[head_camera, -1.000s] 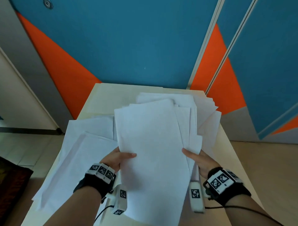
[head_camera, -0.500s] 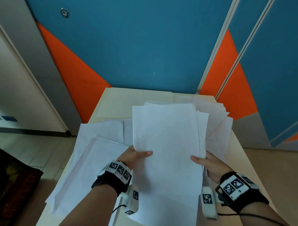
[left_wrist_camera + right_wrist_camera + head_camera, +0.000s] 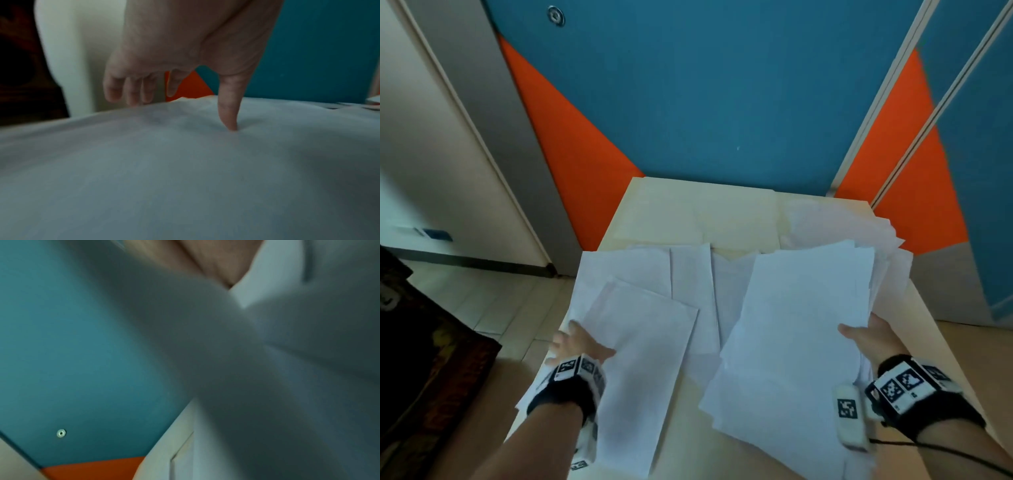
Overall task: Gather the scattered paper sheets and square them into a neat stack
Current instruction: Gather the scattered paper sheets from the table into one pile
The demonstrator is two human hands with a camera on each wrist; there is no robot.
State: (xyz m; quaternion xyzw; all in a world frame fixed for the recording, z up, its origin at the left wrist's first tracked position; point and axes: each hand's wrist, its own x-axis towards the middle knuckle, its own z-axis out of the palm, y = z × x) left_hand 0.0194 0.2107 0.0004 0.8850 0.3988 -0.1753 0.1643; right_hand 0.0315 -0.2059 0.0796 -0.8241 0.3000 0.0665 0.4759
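My right hand [image 3: 873, 337] pinches the gathered bundle of sheets [image 3: 794, 342] by its edge, thumb on top. My left hand [image 3: 575, 344] lies spread, thumb pressing the loose sheets [image 3: 643, 342] beneath it on the counter [image 3: 688, 219].

Dim daylight, soft shadows, blurred wrist views

The left hand [image 3: 578, 342] lies at the left edge of the table [image 3: 664, 212], thumb [image 3: 229, 113] pressed on the near-left sheet [image 3: 640, 359], remaining fingers [image 3: 131, 91] past that sheet's far edge. More sheets [image 3: 688, 274] lie beyond and right of these fingers, overlapping. The right hand [image 3: 873, 337] grips the right edge of the stack [image 3: 798, 335], thumb on top. Loose sheets [image 3: 839, 222] lie beyond it, at the table's far right.
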